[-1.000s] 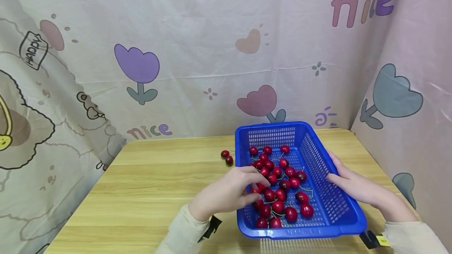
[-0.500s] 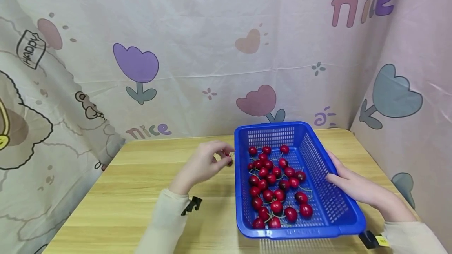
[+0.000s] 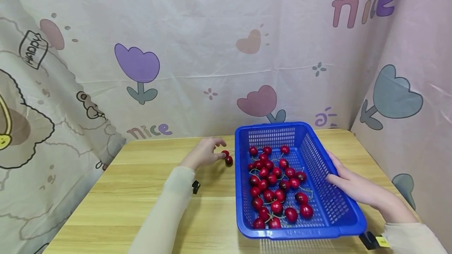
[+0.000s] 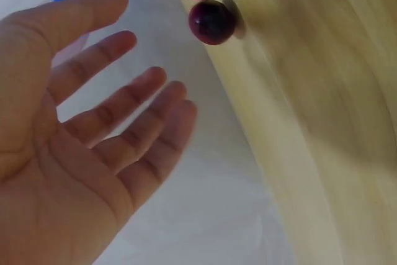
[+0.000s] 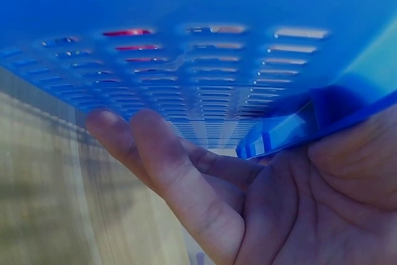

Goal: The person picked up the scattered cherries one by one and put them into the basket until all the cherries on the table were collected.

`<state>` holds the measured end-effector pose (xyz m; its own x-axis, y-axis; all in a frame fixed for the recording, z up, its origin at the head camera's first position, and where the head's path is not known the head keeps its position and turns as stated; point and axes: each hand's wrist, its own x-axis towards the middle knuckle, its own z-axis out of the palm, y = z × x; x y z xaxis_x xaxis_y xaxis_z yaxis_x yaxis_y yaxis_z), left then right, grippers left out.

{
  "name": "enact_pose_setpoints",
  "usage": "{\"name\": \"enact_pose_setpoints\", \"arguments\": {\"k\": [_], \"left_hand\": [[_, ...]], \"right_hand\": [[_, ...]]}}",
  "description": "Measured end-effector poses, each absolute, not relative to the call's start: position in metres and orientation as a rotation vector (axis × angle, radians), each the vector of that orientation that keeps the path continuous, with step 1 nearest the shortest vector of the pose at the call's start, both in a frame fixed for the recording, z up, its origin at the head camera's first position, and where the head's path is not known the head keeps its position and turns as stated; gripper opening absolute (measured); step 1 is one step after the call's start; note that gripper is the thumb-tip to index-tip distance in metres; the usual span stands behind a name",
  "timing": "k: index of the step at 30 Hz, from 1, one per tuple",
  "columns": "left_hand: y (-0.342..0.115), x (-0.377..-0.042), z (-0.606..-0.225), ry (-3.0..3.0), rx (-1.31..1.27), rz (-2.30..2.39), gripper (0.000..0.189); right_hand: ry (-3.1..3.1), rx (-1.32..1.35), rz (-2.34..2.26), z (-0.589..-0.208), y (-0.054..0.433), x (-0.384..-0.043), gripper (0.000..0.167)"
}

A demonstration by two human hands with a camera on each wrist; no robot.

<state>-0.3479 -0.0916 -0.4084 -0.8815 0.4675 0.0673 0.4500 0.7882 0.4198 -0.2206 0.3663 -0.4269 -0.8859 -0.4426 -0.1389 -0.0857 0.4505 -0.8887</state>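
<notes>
Two dark red cherries [image 3: 228, 161] lie together on the table just left of the blue plastic basket [image 3: 346, 228]. My left hand [image 3: 204, 153] is beside them with its fingers spread; in the left wrist view its palm holds nothing, and the cherries [image 4: 212, 22] sit beyond the fingertips. Many red cherries with green stems [image 3: 269, 195] are spread over the basket's floor, mostly on its left side. My right hand [image 3: 356, 181] grips the basket's right rim, thumb over the top. The right wrist view shows its fingers [image 5: 167, 166] under the rim along the slotted outer wall.
The wooden table [image 3: 152, 183] extends to the left of the basket. Behind it hangs a pale printed cloth [image 3: 197, 58], which also closes in both sides. The basket's far end reaches the table's back edge.
My left hand has left the basket and moved to the two cherries on the table. Half a second ago its fingers were around them; now they are spread. The right hand stays put.
</notes>
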Motion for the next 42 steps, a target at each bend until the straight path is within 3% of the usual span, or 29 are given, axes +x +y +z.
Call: {"name": "enact_pose_setpoints", "arguments": {"k": [8, 18, 42], "left_hand": [[-0.086, -0.357, -0.418, 2.896, 0.661, 0.554, 0.038], [-0.084, -0.363, -0.433, 2.888, 0.66, 0.576, 0.017], [-0.095, -0.364, -0.439, 2.926, 0.525, 0.664, 0.023]], "right_hand": [[2.361, -0.441, -1.407, -0.426, 0.367, -0.22, 0.088], [2.361, -0.43, -1.409, -0.426, 0.365, -0.22, 0.088], [2.357, -0.439, -1.422, -0.424, 0.364, -0.22, 0.087]]}}
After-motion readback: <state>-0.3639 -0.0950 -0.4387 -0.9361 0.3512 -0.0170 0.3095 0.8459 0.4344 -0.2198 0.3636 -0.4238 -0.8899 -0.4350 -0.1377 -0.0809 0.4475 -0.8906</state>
